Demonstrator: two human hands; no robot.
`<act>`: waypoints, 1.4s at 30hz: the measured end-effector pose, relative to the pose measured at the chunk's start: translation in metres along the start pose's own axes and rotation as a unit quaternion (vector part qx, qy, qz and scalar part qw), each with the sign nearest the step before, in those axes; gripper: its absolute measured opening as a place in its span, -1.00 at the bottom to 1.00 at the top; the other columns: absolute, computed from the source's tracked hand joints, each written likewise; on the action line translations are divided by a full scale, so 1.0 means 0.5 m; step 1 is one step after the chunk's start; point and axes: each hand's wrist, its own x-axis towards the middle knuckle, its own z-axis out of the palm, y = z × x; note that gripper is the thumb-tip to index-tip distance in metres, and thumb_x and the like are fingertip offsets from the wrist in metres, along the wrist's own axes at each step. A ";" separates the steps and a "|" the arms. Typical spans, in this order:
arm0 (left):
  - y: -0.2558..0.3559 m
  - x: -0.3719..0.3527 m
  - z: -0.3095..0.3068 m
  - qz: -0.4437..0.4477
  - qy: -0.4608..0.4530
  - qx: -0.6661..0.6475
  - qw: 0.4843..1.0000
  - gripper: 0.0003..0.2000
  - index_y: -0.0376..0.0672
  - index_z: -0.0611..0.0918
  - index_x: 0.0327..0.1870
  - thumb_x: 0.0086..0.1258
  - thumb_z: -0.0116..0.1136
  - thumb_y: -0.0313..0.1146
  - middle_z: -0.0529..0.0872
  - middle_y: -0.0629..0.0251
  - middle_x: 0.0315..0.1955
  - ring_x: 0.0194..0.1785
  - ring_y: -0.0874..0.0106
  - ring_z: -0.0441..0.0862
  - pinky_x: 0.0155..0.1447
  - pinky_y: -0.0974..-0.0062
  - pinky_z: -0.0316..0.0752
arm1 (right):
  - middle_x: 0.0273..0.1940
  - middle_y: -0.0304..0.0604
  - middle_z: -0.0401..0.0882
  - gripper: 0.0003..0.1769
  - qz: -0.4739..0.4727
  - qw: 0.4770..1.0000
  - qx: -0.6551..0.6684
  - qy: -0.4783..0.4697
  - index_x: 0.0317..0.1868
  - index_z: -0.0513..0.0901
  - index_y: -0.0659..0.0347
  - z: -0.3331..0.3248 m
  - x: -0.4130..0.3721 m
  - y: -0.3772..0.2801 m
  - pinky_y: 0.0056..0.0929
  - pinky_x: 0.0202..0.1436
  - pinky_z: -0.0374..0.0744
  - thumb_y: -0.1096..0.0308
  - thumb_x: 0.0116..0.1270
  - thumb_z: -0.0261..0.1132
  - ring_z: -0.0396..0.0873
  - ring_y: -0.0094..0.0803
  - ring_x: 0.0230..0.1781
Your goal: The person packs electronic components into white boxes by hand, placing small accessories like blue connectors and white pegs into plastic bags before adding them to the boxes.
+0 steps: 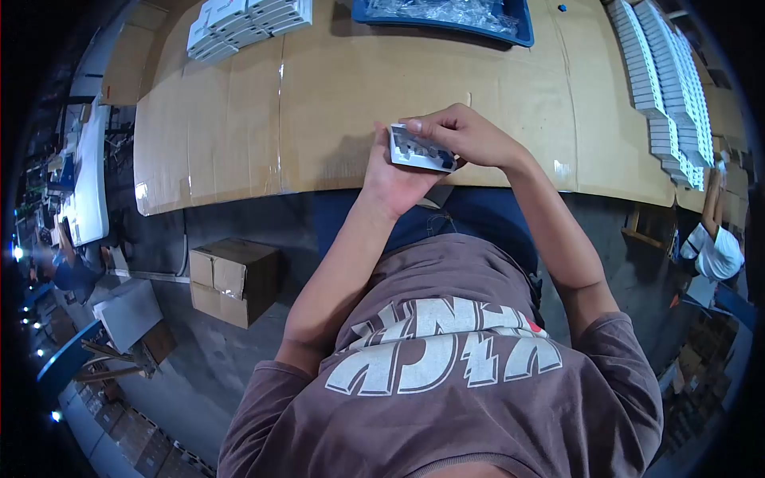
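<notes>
A small, shallow white box (421,151) sits tilted over the near edge of the table. Its inside looks silvery, like clear plastic, with a dark patch at the lower right corner; the contents are too small to make out. My left hand (396,179) cradles the box from beneath and from the left, thumb up along its side. Over the upper right side reaches my right hand (462,134), its thumb and fingers closed on the box's edge. Some of the right fingertips are hidden behind it.
Cardboard covers the table (215,135). Stacked white boxes (247,24) stand at the back left, taller stacks (665,88) at the right. A blue tray (522,32) holds clear plastic packets. A cardboard carton (231,283) is on the floor. Another person (713,247) is at far right.
</notes>
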 end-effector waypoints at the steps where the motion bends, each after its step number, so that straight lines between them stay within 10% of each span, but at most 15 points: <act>1: -0.002 0.001 0.005 0.004 -0.006 -0.012 1.000 -0.33 -0.19 0.44 0.42 0.59 -0.10 0.23 0.51 -0.04 0.37 0.46 -0.03 0.42 0.61 -0.19 0.18 | -0.40 -0.36 0.68 -0.48 0.001 1.000 0.006 0.003 0.20 0.79 0.10 -0.002 -0.002 -0.001 -0.56 -0.50 0.47 -0.12 0.59 0.22 0.45 -0.68 -0.50; 8: -0.016 -0.003 0.045 0.030 0.099 -0.006 0.995 -0.30 -0.15 0.41 0.45 0.67 -0.46 0.27 0.49 -0.02 0.39 0.48 0.02 0.41 0.60 -0.15 0.19 | -0.41 -0.26 0.71 -0.49 -0.052 0.998 0.013 0.038 0.09 0.80 0.26 0.011 0.006 0.025 -0.50 -0.30 0.57 -0.06 0.57 0.28 0.50 -0.63 -0.39; 16: 0.014 0.004 -0.038 0.009 0.008 -0.028 1.000 -0.47 -0.06 0.61 0.19 0.60 -0.17 0.17 0.67 0.11 0.16 0.27 0.10 0.59 0.39 -0.10 0.42 | 0.07 -0.13 0.82 -0.51 -0.043 0.998 -0.033 0.010 0.22 0.71 0.32 0.028 0.017 0.031 -0.45 0.03 0.62 0.04 0.65 0.19 0.52 -0.62 -0.13; 20: 0.026 -0.001 -0.053 -0.015 -0.009 -0.043 0.999 -0.54 -0.04 0.65 0.10 0.55 -0.03 0.14 0.70 0.15 0.10 0.24 0.13 0.61 0.36 -0.09 0.44 | -0.01 0.01 0.83 -0.54 -0.060 0.998 0.001 0.031 0.11 0.74 0.32 0.045 0.011 0.027 -0.42 -0.06 0.62 0.04 0.57 0.30 0.55 -0.60 -0.23; 26: 0.012 -0.012 0.009 0.032 0.151 0.052 0.987 -0.41 -0.06 0.59 0.17 0.68 -0.42 0.21 0.64 0.15 0.13 0.24 0.16 0.58 0.39 -0.05 0.44 | 0.11 0.05 0.78 -0.55 -0.086 0.996 -0.003 0.019 0.20 0.70 0.32 0.053 -0.007 0.023 -0.39 0.07 0.62 0.11 0.55 0.33 0.61 -0.55 -0.08; 30: 0.015 -0.010 0.000 0.034 0.128 0.077 0.988 -0.51 -0.08 0.59 0.13 0.66 -0.24 0.12 0.60 0.07 0.29 0.34 0.05 0.55 0.42 -0.21 0.41 | 0.39 0.04 0.59 -0.48 -0.116 0.991 -0.065 0.017 0.39 0.56 0.31 0.059 -0.011 0.022 -0.40 0.39 0.48 0.16 0.60 0.26 0.57 -0.39 0.30; 42: 0.019 -0.009 -0.002 0.048 0.129 0.110 0.984 -0.37 -0.36 0.51 0.33 0.69 -0.36 0.07 0.62 -0.08 0.22 0.29 0.04 0.59 0.42 -0.02 0.47 | 0.52 0.05 0.39 -0.48 -0.149 0.985 -0.075 0.035 0.44 0.54 0.19 0.086 -0.021 0.051 -0.18 0.54 0.35 0.10 0.62 0.18 0.43 0.02 0.49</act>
